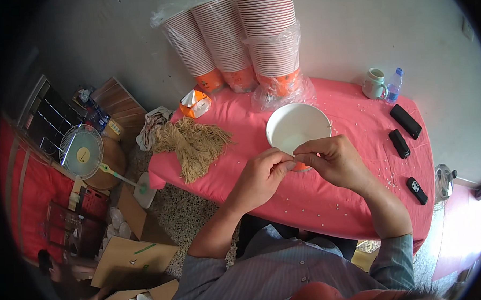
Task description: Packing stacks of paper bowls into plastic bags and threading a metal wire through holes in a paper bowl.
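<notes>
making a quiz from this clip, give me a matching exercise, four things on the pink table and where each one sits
Things:
1. white bowl
2. stacks of paper cups
3. tan bundle of strings
4. mug

Places:
A. far right corner, beside a small water bottle
B. left end of the table, near a tissue box
C. just beyond the left hand and right hand
D. against the wall, partly in clear plastic wrap

Pairs: 1-C, 2-D, 3-B, 4-A
</notes>
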### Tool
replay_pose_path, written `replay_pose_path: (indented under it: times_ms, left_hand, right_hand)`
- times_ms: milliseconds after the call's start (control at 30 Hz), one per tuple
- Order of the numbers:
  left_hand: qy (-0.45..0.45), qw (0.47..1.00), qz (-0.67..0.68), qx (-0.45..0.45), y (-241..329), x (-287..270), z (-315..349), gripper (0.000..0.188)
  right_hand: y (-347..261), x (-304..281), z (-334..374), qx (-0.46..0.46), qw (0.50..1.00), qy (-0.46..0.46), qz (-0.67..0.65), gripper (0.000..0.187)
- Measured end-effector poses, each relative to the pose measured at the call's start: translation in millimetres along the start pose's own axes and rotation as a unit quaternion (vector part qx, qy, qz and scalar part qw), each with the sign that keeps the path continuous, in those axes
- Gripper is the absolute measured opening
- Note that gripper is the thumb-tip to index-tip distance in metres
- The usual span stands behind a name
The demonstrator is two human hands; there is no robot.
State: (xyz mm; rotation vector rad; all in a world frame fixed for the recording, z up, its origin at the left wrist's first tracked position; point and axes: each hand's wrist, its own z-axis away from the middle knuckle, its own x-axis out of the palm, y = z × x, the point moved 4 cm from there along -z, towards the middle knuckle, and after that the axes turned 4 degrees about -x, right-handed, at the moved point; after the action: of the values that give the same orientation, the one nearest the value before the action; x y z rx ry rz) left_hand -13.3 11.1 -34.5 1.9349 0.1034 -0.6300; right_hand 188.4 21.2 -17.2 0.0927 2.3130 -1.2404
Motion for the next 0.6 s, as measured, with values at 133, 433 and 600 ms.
replay_pose_path:
  times_ms: [133, 433, 600]
  left_hand:
    - [-0.034, 0.998, 0.024, -0.055, 1.5, 1.4, 2.4, 0.017]
    - [-0.039, 0.989, 0.085, -0.115, -3.5, 0.9, 9.6, 0.016]
    - [0.000, 1.000, 0.011, -0.011, -0.7, -5.2, 6.7, 0.009]
  right_hand:
    - [-2.4, 1.2, 1.1, -0.010, 1.000, -0.006, 0.011, 0.013]
    - [-9.5, -1.7, 2.7, 0.000, 1.000, -0.013, 0.007, 0.013]
    - [-5.6, -3.4, 3.5, -0.002, 0.999, -0.029, -0.026, 0.012]
